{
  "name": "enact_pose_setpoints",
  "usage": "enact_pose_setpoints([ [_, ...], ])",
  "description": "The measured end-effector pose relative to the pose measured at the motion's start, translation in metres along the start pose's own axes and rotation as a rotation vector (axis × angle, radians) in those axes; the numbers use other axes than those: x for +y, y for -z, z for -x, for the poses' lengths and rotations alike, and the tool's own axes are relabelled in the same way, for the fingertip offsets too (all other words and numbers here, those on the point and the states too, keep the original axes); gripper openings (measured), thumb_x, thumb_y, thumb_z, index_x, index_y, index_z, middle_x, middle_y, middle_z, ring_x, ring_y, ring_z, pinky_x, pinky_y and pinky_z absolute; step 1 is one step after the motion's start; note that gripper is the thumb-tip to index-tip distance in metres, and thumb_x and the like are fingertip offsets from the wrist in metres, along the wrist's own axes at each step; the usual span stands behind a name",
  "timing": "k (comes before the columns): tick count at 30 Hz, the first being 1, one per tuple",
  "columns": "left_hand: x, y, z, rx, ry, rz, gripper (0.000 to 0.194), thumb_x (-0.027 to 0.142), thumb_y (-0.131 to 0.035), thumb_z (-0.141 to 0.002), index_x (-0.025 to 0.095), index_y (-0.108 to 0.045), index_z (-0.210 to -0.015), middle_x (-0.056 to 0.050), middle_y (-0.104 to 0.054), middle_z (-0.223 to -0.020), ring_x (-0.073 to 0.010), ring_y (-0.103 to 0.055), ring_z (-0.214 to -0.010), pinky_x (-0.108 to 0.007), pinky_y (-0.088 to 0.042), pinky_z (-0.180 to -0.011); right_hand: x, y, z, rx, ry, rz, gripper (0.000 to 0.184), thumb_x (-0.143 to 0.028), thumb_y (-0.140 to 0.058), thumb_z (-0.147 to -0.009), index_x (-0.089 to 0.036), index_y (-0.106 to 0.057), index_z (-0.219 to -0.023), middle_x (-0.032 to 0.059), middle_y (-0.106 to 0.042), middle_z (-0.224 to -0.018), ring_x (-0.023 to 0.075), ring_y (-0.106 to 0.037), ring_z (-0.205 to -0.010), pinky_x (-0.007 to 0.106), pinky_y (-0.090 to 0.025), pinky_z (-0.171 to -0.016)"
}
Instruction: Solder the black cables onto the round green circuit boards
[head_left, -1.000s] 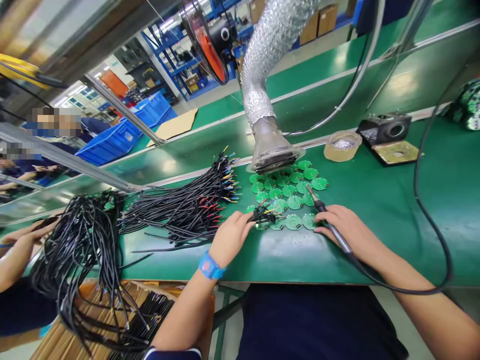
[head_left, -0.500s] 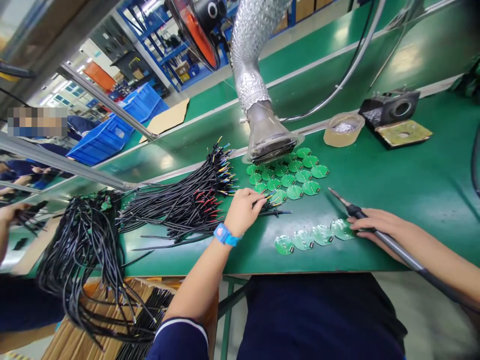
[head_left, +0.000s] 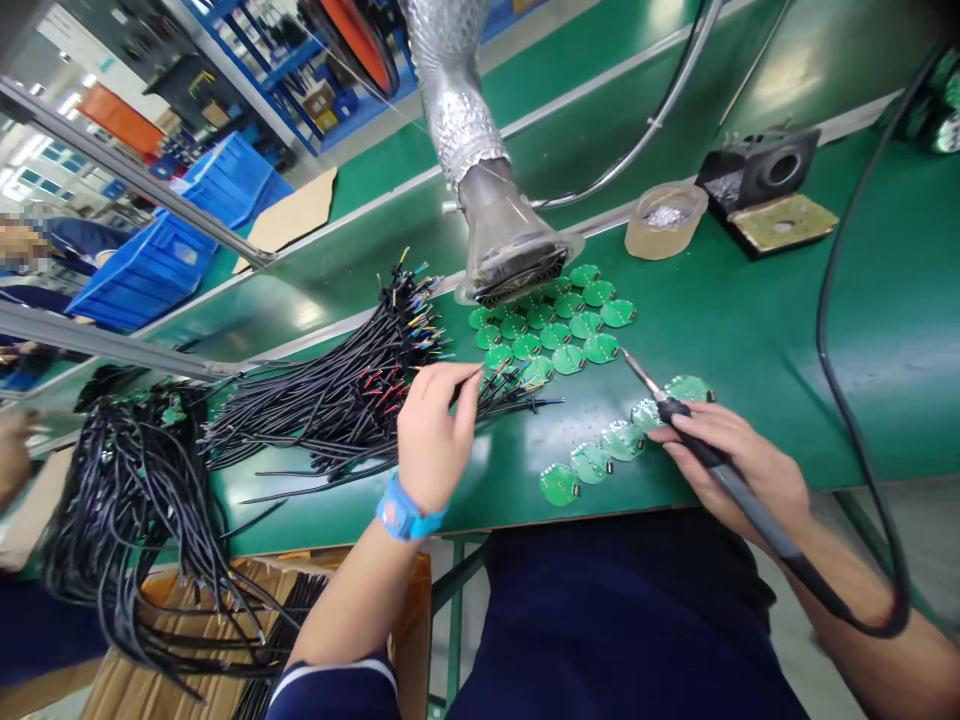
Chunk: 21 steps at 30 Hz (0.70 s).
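Observation:
My right hand [head_left: 739, 465] is closed round the dark handle of a soldering iron [head_left: 694, 435], whose metal tip points up and left towards the grid of boards. Just left of that hand runs a slanting row of round green circuit boards [head_left: 591, 463], the far ones partly behind the iron and fingers. My left hand [head_left: 439, 425], a blue watch [head_left: 405, 512] on its wrist, has thumb and forefinger pinched together; what they hold, if anything, I cannot make out. Beside and behind it lies a bundle of black cables [head_left: 315, 400] with bared coloured wire ends. More round boards [head_left: 570, 358] form a grid beyond.
A fume extraction hood [head_left: 517, 255] on a silver hose hangs over the grid. Behind stand a tape roll [head_left: 666, 222] and a soldering iron stand [head_left: 761, 175]. More black cables [head_left: 142, 500] drape off the bench at left, near another person's hand [head_left: 11, 455]. The iron's cord loops at right.
My left hand has drawn back left from the wire ends near the grid. My right hand has turned the iron, and the row of boards now slants with one more showing. The view has shifted.

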<state>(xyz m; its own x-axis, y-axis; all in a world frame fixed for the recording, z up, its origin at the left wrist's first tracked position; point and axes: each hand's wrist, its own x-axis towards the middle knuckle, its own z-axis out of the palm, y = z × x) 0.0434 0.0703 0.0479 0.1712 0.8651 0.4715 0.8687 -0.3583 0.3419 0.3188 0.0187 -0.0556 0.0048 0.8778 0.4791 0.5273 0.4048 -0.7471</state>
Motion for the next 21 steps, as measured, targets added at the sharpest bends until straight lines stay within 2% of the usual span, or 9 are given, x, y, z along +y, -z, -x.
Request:
enact_pose_setpoints([
  [2,0.01,0.009,0.022,0.042,-0.084,-0.078,0.014,0.017,-0.055,-0.085,0.018,-0.06,-0.098,-0.004,-0.065,-0.09,-0.0142,-0.06,-0.086,-0.028,-0.05,-0.079,-0.001,-0.001,0.01,0.024,0.021,-0.017,0.033,-0.017,-0.066,-0.071,-0.024,-0.058,-0.102,0.0029,-0.069,-0.083,0.0229,-0.06,-0.101,0.044,-0.05,-0.09],
  [7,0.02,0.013,0.069,-0.164,-0.366,-0.218,0.027,0.013,-0.058,-0.082,0.015,-0.055,-0.108,-0.006,-0.068,-0.09,-0.0161,-0.066,-0.081,-0.028,-0.055,-0.074,-0.014,0.004,0.023,0.023,0.012,-0.201,0.035,-0.009,-0.065,-0.067,-0.024,-0.056,-0.098,0.004,-0.065,-0.087,0.023,-0.063,-0.09,0.046,-0.052,-0.083],
  [10,0.021,0.018,0.077,-0.239,-0.496,-0.247,0.021,0.01,-0.059,-0.08,0.011,-0.056,-0.101,-0.008,-0.069,-0.087,-0.0183,-0.067,-0.083,-0.028,-0.056,-0.072,-0.024,0.007,0.027,-0.019,0.05,-0.265,0.041,-0.005,-0.063,-0.066,-0.024,-0.055,-0.101,0.0034,-0.064,-0.085,0.0228,-0.064,-0.086,0.046,-0.053,-0.079],
  [14,0.023,0.029,0.072,-0.237,-0.603,-0.221,0.026,0.008,-0.063,-0.076,0.005,-0.056,-0.101,-0.012,-0.069,-0.088,-0.0234,-0.066,-0.091,-0.031,-0.057,-0.076,-0.034,0.008,0.033,-0.076,0.112,-0.272,0.044,-0.002,-0.064,-0.062,-0.022,-0.055,-0.1,0.0028,-0.063,-0.081,0.0225,-0.064,-0.081,0.045,-0.052,-0.077],
  [16,0.025,0.029,0.071,-0.244,-0.566,-0.126,0.028,0.007,-0.062,-0.077,0.006,-0.055,-0.103,-0.012,-0.068,-0.092,-0.0237,-0.063,-0.099,-0.031,-0.055,-0.081,-0.04,0.009,0.035,-0.092,0.149,-0.277,0.044,0.0,-0.063,-0.06,-0.019,-0.055,-0.099,0.0029,-0.061,-0.077,0.0221,-0.063,-0.078,0.045,-0.051,-0.075],
  [17,0.026,0.026,0.072,-0.264,-0.506,-0.057,0.027,0.007,-0.061,-0.078,0.008,-0.055,-0.104,-0.011,-0.067,-0.093,-0.0223,-0.062,-0.1,-0.031,-0.054,-0.083,-0.043,0.009,0.035,-0.109,0.164,-0.295,0.044,0.002,-0.062,-0.06,-0.018,-0.054,-0.099,0.0024,-0.06,-0.074,0.0209,-0.062,-0.074,0.045,-0.051,-0.074],
  [21,0.03,-0.004,0.089,-0.372,-0.126,0.139,0.014,0.012,-0.054,-0.083,0.017,-0.057,-0.096,-0.005,-0.063,-0.092,-0.0169,-0.058,-0.088,-0.033,-0.051,-0.079,-0.056,0.009,0.036,-0.203,0.157,-0.391,0.041,0.002,-0.057,-0.061,-0.017,-0.053,-0.097,-0.0026,-0.051,-0.062,0.013,-0.05,-0.053,0.042,-0.051,-0.063],
])
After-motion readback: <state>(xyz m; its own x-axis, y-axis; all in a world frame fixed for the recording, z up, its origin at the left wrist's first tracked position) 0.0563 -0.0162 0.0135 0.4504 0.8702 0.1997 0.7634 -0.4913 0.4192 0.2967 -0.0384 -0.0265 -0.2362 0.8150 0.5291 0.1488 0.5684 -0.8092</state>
